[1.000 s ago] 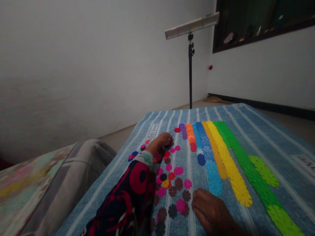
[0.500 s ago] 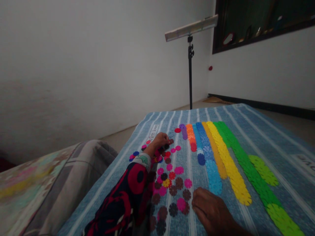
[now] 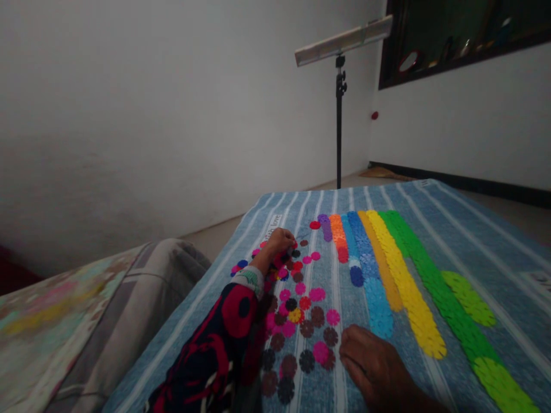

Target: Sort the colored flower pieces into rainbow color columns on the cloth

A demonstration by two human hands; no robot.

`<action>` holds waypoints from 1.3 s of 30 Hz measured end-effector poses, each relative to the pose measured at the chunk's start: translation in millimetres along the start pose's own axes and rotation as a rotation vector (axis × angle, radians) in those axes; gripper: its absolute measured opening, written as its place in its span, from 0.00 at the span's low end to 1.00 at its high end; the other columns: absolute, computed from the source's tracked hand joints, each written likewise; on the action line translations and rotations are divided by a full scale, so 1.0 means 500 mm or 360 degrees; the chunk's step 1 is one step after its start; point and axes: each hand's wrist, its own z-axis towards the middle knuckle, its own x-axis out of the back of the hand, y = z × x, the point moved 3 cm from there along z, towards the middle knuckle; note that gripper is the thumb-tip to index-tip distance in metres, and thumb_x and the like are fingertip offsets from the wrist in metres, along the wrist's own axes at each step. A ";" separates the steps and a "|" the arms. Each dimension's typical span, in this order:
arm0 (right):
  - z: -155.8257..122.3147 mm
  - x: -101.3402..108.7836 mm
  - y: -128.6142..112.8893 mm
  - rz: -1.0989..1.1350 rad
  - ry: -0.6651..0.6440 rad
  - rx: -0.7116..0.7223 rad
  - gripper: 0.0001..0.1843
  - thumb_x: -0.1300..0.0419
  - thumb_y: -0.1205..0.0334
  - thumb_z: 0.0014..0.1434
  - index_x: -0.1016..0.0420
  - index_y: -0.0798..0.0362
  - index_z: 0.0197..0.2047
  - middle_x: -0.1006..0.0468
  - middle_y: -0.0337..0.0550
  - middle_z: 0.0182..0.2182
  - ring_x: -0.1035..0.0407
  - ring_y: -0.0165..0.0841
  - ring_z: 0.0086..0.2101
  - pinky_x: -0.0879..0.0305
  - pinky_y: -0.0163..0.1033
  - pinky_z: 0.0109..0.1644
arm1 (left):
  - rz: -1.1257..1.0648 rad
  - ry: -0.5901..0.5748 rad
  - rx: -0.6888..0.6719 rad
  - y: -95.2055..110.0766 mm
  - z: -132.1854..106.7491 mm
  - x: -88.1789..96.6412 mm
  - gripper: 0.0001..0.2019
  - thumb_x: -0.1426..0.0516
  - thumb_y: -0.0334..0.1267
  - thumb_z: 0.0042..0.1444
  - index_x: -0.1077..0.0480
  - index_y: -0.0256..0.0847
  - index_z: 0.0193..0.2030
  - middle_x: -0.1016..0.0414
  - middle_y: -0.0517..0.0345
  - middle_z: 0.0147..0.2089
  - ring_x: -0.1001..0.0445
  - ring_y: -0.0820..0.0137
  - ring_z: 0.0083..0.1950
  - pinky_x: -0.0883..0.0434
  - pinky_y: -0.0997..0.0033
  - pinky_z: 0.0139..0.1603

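Observation:
Over the far part of a loose scatter of notched flower-shaped plastic discs, my left hand (image 3: 279,241) reaches with its fingers pinched together. A bit of red shows at its fingertips; whether it is gripped or lies beneath, I cannot make out. Just right of the fingers lies a small brown disc (image 3: 303,243). My right hand (image 3: 374,358) rests low on the cloth, fingers curled closed, their inside hidden. Beside it lie a brown disc (image 3: 330,336) and a pink disc (image 3: 321,352). My left sleeve covers part of the scatter.
Overlapping discs form rows on the right: a yellow row (image 3: 404,284), a green row (image 3: 443,298), an orange row (image 3: 338,232) and several others. They lie on a blue striped cloth (image 3: 486,246). A lamp stand (image 3: 339,126) rises behind; grey fabric (image 3: 167,275) drapes at left.
My left hand has shifted slightly left, uncovering the small brown disc near its fingertips. My right hand stays in place. The view has turned a little.

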 end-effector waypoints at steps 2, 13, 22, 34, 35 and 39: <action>0.000 0.001 -0.001 0.0002 -0.0002 -0.0005 0.13 0.52 0.71 0.62 0.32 0.51 0.29 0.28 0.40 0.29 0.33 0.30 0.30 0.42 0.34 0.33 | 0.0042 -0.0018 -0.0001 0.002 -0.010 0.006 0.05 0.39 0.26 0.42 0.24 0.33 0.28 0.23 0.55 0.26 0.29 0.74 0.26 0.34 0.76 0.28; -0.006 0.004 -0.001 0.0040 -0.0008 -0.0035 0.13 0.53 0.70 0.64 0.32 0.51 0.31 0.28 0.41 0.30 0.31 0.31 0.31 0.39 0.35 0.34 | -0.0077 -0.0350 -0.0164 0.080 -0.088 -0.082 0.04 0.39 0.30 0.43 0.23 0.33 0.27 0.27 0.61 0.23 0.32 0.76 0.25 0.35 0.79 0.27; -0.004 0.005 -0.001 0.0033 -0.0009 -0.0032 0.13 0.53 0.70 0.65 0.32 0.51 0.31 0.28 0.40 0.30 0.31 0.31 0.31 0.39 0.35 0.34 | -0.0225 -0.0049 0.0190 0.058 -0.063 -0.068 0.01 0.39 0.25 0.43 0.26 0.32 0.25 0.31 0.62 0.19 0.35 0.78 0.21 0.36 0.79 0.24; -0.002 0.009 -0.005 0.0047 -0.0020 -0.0027 0.13 0.53 0.71 0.64 0.32 0.51 0.31 0.28 0.41 0.30 0.31 0.31 0.32 0.39 0.35 0.34 | -0.0197 -0.0057 0.0050 0.051 -0.072 -0.051 0.01 0.39 0.28 0.45 0.25 0.33 0.27 0.27 0.59 0.23 0.32 0.77 0.24 0.35 0.80 0.25; -0.002 0.009 -0.004 0.0045 -0.0031 -0.0034 0.13 0.53 0.71 0.64 0.32 0.51 0.31 0.28 0.41 0.30 0.31 0.31 0.32 0.39 0.35 0.34 | -0.0158 -0.0107 0.0006 0.058 -0.072 -0.059 0.02 0.39 0.28 0.45 0.25 0.32 0.28 0.27 0.59 0.23 0.32 0.77 0.24 0.35 0.80 0.26; -0.004 0.006 -0.001 0.0035 -0.0052 -0.0022 0.13 0.53 0.70 0.65 0.31 0.51 0.31 0.28 0.42 0.30 0.31 0.32 0.32 0.38 0.35 0.34 | 0.0199 -0.0233 -0.0094 0.085 -0.069 -0.077 0.07 0.42 0.25 0.45 0.22 0.32 0.30 0.27 0.59 0.23 0.32 0.76 0.25 0.35 0.79 0.27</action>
